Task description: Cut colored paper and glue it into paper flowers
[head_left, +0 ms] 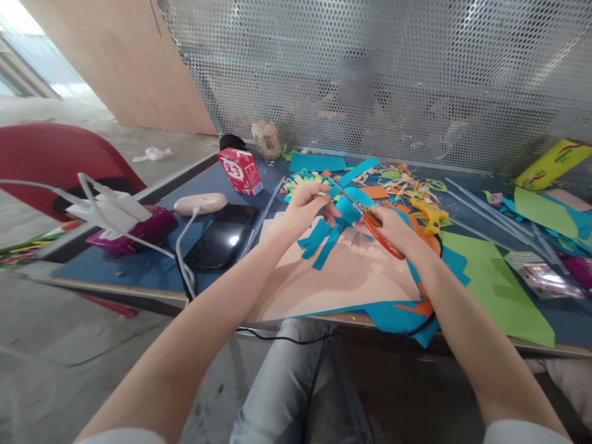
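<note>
My left hand (305, 206) pinches a piece of blue paper (330, 231) cut into strips that hang down over a peach sheet (337, 277). My right hand (393, 228) is closed round the orange handles of a pair of scissors (370, 219), whose blades point up and left into the blue paper. Both hands hover just above the blue table (152, 271), close together.
A yellow glue gun (430, 216) lies right of my hands among paper scraps (398, 179). Green sheets (494, 283) cover the right side. A black phone (222, 237), red carton (240, 171), white mouse-like device (201, 203) and cables (182, 259) sit left. A perforated metal screen (416, 80) backs the table.
</note>
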Action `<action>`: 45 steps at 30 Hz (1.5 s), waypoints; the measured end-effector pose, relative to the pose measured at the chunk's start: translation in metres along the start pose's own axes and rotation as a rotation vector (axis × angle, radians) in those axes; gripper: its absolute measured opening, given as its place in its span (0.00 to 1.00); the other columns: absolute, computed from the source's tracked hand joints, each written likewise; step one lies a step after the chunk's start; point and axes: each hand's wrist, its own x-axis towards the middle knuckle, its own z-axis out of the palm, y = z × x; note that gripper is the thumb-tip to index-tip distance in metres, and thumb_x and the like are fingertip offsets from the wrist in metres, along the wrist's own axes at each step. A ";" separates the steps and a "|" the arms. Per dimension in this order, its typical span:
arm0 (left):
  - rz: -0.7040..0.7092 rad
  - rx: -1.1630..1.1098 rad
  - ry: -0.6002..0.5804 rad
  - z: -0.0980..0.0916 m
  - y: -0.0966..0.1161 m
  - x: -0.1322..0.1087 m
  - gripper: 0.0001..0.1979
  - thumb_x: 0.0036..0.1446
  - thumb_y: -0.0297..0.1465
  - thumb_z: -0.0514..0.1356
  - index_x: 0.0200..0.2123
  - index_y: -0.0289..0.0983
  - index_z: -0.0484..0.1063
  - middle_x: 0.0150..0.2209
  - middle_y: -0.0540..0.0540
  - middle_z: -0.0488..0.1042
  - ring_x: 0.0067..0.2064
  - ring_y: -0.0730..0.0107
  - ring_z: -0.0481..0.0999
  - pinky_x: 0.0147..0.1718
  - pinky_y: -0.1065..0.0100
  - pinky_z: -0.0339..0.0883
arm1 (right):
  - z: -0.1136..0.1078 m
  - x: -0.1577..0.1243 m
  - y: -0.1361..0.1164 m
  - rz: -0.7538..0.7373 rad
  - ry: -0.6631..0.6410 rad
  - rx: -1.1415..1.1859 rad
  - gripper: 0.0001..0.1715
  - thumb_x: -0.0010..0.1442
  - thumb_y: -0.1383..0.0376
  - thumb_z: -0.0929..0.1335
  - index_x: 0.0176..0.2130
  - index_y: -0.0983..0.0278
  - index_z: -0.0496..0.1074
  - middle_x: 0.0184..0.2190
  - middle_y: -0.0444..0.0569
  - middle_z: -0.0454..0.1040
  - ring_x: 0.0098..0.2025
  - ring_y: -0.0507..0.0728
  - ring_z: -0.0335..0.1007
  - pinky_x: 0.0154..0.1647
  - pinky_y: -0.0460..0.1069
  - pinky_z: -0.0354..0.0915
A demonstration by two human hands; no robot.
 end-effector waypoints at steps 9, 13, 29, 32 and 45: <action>-0.008 -0.001 0.011 -0.001 0.001 0.000 0.11 0.45 0.30 0.58 0.33 0.34 0.63 0.17 0.52 0.72 0.15 0.71 0.70 0.18 0.68 0.66 | 0.000 0.000 0.002 0.005 -0.018 0.010 0.18 0.50 0.52 0.65 0.26 0.63 0.60 0.23 0.42 0.61 0.26 0.51 0.57 0.27 0.46 0.52; -0.006 -0.007 0.011 -0.001 -0.001 0.001 0.10 0.45 0.30 0.58 0.33 0.34 0.63 0.16 0.51 0.72 0.15 0.71 0.70 0.18 0.68 0.66 | -0.001 -0.001 -0.001 0.011 -0.014 0.001 0.19 0.50 0.51 0.65 0.24 0.63 0.58 0.22 0.41 0.58 0.25 0.50 0.53 0.26 0.45 0.50; -0.006 0.005 0.014 -0.001 0.001 0.000 0.11 0.45 0.31 0.59 0.33 0.34 0.64 0.17 0.51 0.72 0.16 0.70 0.71 0.18 0.68 0.66 | -0.004 -0.002 -0.003 -0.008 -0.001 -0.032 0.19 0.51 0.53 0.64 0.22 0.62 0.55 0.21 0.40 0.56 0.24 0.49 0.50 0.25 0.46 0.48; -0.007 0.007 0.017 -0.001 0.001 0.000 0.11 0.44 0.31 0.58 0.33 0.34 0.64 0.17 0.51 0.72 0.16 0.70 0.71 0.18 0.68 0.66 | -0.004 -0.001 -0.002 -0.031 0.012 -0.067 0.17 0.51 0.55 0.63 0.22 0.62 0.55 0.20 0.41 0.56 0.24 0.49 0.50 0.25 0.46 0.47; -0.009 0.000 0.038 -0.001 0.001 0.000 0.11 0.43 0.30 0.58 0.33 0.33 0.64 0.17 0.50 0.73 0.15 0.69 0.71 0.18 0.68 0.65 | -0.005 -0.002 -0.002 0.005 0.014 -0.049 0.22 0.48 0.50 0.65 0.20 0.62 0.54 0.19 0.39 0.52 0.22 0.48 0.46 0.23 0.46 0.44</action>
